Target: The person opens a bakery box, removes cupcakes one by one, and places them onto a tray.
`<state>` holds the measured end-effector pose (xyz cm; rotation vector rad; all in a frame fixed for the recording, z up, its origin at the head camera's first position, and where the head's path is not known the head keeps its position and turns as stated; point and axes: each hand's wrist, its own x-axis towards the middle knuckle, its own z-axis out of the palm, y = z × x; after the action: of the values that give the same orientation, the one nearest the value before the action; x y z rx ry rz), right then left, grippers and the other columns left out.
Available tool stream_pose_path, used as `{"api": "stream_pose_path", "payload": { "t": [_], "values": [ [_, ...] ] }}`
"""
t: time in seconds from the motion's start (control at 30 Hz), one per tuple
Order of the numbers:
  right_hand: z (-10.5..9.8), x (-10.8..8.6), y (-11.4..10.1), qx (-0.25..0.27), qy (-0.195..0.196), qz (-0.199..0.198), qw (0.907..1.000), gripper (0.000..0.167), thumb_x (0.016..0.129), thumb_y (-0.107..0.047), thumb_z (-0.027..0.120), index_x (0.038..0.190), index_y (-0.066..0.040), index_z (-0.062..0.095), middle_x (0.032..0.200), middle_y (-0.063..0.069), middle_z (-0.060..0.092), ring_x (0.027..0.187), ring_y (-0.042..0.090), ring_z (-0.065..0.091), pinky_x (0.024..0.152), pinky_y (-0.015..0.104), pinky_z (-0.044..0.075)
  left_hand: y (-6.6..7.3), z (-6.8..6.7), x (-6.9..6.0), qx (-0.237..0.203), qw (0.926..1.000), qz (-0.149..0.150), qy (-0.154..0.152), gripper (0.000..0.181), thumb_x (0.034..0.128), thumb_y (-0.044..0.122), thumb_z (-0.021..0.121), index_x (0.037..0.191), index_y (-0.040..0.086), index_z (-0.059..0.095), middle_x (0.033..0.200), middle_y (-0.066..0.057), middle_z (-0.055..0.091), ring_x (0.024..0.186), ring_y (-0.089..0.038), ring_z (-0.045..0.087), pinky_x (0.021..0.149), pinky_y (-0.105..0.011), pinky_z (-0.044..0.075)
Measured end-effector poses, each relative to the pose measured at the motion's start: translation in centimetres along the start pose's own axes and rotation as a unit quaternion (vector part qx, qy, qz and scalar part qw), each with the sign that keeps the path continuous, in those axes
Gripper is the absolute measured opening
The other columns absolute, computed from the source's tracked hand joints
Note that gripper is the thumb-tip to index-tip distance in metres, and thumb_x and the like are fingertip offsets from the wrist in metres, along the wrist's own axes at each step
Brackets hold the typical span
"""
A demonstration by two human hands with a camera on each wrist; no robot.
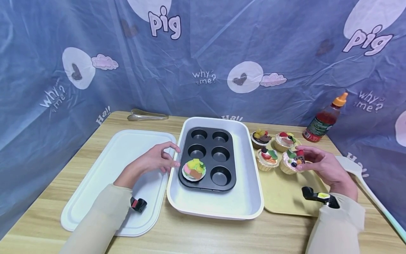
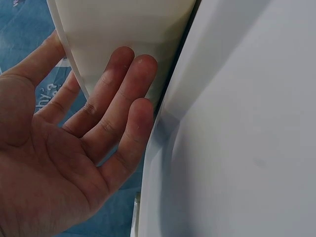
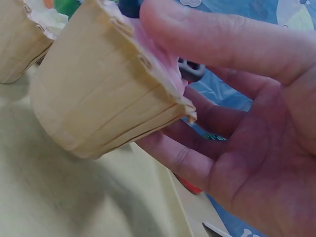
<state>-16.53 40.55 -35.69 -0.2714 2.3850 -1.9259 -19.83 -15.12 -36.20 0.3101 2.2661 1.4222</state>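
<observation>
My right hand point(image 1: 325, 165) pinches a cupcake point(image 1: 288, 163) by its upper edge, over the yellow tray point(image 1: 285, 195). In the right wrist view the cupcake point(image 3: 98, 84) tilts, its pleated beige case above a shadow on the tray. Pink cream, a blueberry and a dark chocolate piece top it. Beside the left rim of a deep white pan point(image 1: 256, 197), my left hand point(image 1: 155, 158) holds nothing, its fingers loosely bent. Its thumb and forefinger tips reach the rim; contact is unclear. Inside the pan, a dark muffin tin point(image 1: 207, 167) bears one fruit-topped cupcake point(image 1: 194, 170) in its near-left cup.
Three more cupcakes, one with a dark case point(image 1: 260, 139), stand at the yellow tray's far end. A white tray point(image 1: 127, 151) lies left. Metal tongs point(image 1: 147, 115) lie at the back. A sauce bottle point(image 1: 323, 121) and white long-handled utensil point(image 1: 364, 176) are at right.
</observation>
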Motion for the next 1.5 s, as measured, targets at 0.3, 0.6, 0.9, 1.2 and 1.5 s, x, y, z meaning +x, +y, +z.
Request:
{"api": "stream_pose_path", "payload": {
  "t": [0.3, 0.6, 0.9, 1.2, 1.5],
  "values": [
    [-0.15, -0.07, -0.27, -0.055, 0.002, 0.017, 0.9984, 0.062, 0.080, 0.015, 0.074, 0.128, -0.023, 0.067, 0.109, -0.021, 0.071, 0.096, -0.004, 0.064, 0.078, 0.013, 0.051, 0.13, -0.03, -0.03, 0.002, 1.0000, -0.002, 0.001, 0.047, 0.0880, 0.015, 0.079, 0.127, 0.010, 0.053, 0.071, -0.002, 0.069, 0.062, -0.021, 0.066, 0.062, -0.036, 0.054],
    [-0.28, -0.16, 0.00, -0.013, 0.000, 0.015, 0.9998, 0.061, 0.079, 0.018, 0.072, 0.126, -0.022, 0.069, 0.108, -0.017, 0.072, 0.095, -0.002, 0.065, 0.077, 0.014, 0.052, 0.19, 0.00, -0.13, -0.002, 1.0000, 0.002, -0.001, 0.046, 0.0879, 0.014, 0.079, 0.126, 0.010, 0.054, 0.070, -0.001, 0.068, 0.062, -0.020, 0.066, 0.062, -0.035, 0.054],
    [-0.51, -0.03, -0.04, -0.059, 0.001, 0.034, 0.9977, 0.060, 0.081, 0.015, 0.072, 0.124, -0.027, 0.070, 0.108, -0.023, 0.070, 0.096, -0.006, 0.062, 0.077, 0.012, 0.048, 0.13, -0.04, -0.06, -0.005, 1.0000, 0.000, -0.001, 0.046, 0.0880, 0.012, 0.078, 0.127, 0.010, 0.053, 0.069, 0.000, 0.067, 0.061, -0.019, 0.064, 0.061, -0.034, 0.053],
    [-0.37, 0.05, -0.01, -0.097, 0.011, 0.046, 0.9941, 0.059, 0.081, 0.011, 0.075, 0.128, -0.024, 0.067, 0.107, -0.027, 0.069, 0.097, -0.008, 0.061, 0.078, 0.010, 0.047, 0.23, 0.11, -0.10, -0.010, 1.0000, -0.001, -0.001, 0.046, 0.0875, 0.011, 0.078, 0.127, 0.010, 0.054, 0.069, 0.000, 0.068, 0.061, -0.019, 0.065, 0.061, -0.034, 0.053],
    [-0.48, 0.12, -0.09, -0.133, 0.016, 0.063, 0.9889, 0.060, 0.081, 0.003, 0.079, 0.135, -0.018, 0.063, 0.108, -0.032, 0.065, 0.098, -0.011, 0.059, 0.080, 0.009, 0.046, 0.21, 0.09, -0.16, -0.010, 0.9999, -0.004, 0.000, 0.046, 0.0876, 0.011, 0.078, 0.126, 0.010, 0.054, 0.069, 0.000, 0.067, 0.061, -0.019, 0.064, 0.061, -0.034, 0.053]
  ]
}}
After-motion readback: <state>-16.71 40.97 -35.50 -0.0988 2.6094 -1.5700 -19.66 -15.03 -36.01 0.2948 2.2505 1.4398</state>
